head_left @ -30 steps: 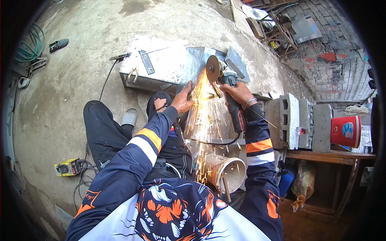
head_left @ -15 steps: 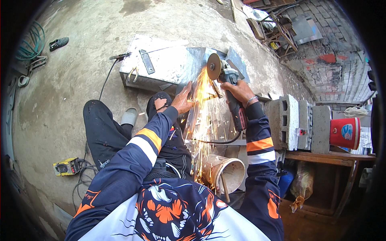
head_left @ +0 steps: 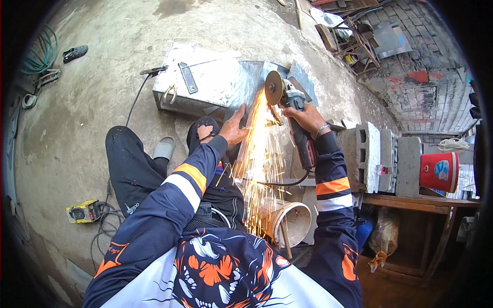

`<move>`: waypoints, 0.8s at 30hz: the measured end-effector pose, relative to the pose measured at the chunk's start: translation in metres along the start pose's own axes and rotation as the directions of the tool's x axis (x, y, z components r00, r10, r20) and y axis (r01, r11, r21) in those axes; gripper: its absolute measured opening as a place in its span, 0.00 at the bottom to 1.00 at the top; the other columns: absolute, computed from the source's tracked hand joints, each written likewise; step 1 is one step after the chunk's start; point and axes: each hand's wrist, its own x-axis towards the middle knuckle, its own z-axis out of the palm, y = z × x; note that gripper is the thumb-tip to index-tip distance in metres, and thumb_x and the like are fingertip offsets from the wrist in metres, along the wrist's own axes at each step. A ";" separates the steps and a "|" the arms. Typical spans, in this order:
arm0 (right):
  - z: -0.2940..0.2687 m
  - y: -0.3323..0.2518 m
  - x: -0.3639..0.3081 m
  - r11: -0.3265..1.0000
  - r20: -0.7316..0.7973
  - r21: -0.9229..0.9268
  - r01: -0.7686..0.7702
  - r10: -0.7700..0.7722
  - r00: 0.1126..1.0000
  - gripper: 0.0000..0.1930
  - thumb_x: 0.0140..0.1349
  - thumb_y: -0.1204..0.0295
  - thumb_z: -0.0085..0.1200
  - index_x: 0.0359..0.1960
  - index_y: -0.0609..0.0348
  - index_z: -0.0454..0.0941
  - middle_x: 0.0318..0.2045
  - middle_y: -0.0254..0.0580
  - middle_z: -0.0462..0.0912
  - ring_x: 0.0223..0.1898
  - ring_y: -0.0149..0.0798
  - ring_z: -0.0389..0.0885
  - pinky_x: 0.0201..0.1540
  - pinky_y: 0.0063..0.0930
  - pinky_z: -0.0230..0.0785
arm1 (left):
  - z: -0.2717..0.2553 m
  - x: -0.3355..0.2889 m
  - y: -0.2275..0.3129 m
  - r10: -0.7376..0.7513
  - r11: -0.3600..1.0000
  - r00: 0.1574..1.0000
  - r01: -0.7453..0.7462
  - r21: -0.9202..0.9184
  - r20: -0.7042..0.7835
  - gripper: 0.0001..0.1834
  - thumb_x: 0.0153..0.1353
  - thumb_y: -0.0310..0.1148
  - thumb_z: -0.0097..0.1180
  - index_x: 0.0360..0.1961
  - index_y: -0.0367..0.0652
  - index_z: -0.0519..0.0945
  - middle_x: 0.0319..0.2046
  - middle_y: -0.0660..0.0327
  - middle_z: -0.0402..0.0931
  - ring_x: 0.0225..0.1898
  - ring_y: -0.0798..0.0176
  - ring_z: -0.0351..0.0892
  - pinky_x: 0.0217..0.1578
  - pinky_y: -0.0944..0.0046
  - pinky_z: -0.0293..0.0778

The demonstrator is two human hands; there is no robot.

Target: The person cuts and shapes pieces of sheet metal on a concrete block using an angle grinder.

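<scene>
While right hand [head_left: 306,118] is gripping angle grinder [head_left: 300,137] around its body, left hand [head_left: 234,128] is lying near metal sheet [head_left: 249,74], its hold unclear; grinder's disc [head_left: 273,87] is standing near sheet's right end, sparks [head_left: 262,154] streaming toward tipped bucket [head_left: 300,223].

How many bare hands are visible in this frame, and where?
2. The left hand is just left of the sparks, near the metal box; the right hand grips the angle grinder. No other hand shows.
</scene>
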 end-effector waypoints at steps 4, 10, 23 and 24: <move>0.000 -0.017 -0.012 0.999 -0.033 -0.026 -0.025 0.024 0.999 0.40 0.40 0.40 0.61 0.26 0.79 0.79 0.29 0.68 0.82 0.32 0.56 0.84 0.38 0.41 0.73 | -0.003 0.000 -0.005 -0.001 1.000 1.000 0.000 0.025 0.019 0.52 0.56 0.42 0.61 0.74 0.41 0.43 0.68 0.33 0.54 0.72 0.39 0.50 0.69 0.56 0.53; -0.004 -0.009 -0.005 0.998 -0.033 -0.004 -0.067 0.067 0.997 0.41 0.40 0.41 0.61 0.30 0.82 0.79 0.31 0.68 0.82 0.35 0.54 0.84 0.39 0.40 0.73 | 0.003 -0.002 0.003 -0.041 0.999 0.999 0.041 0.009 0.017 0.50 0.57 0.40 0.60 0.74 0.41 0.44 0.68 0.35 0.54 0.71 0.39 0.51 0.69 0.56 0.53; -0.003 -0.007 0.009 0.999 -0.071 0.039 -0.036 0.038 0.997 0.33 0.46 0.54 0.64 0.41 0.77 0.74 0.26 0.49 0.81 0.21 0.38 0.81 0.25 0.31 0.74 | 0.004 -0.001 0.000 0.020 0.998 0.999 -0.018 0.065 -0.031 0.51 0.58 0.42 0.63 0.74 0.45 0.45 0.69 0.42 0.55 0.71 0.46 0.56 0.67 0.60 0.58; -0.003 -0.009 0.009 0.999 -0.069 0.039 -0.031 0.034 0.997 0.33 0.46 0.54 0.64 0.41 0.77 0.74 0.26 0.49 0.81 0.21 0.38 0.81 0.25 0.31 0.74 | 0.003 -0.001 -0.002 0.030 0.999 0.999 -0.029 0.031 -0.034 0.51 0.58 0.43 0.63 0.74 0.45 0.45 0.69 0.42 0.55 0.71 0.46 0.55 0.67 0.60 0.57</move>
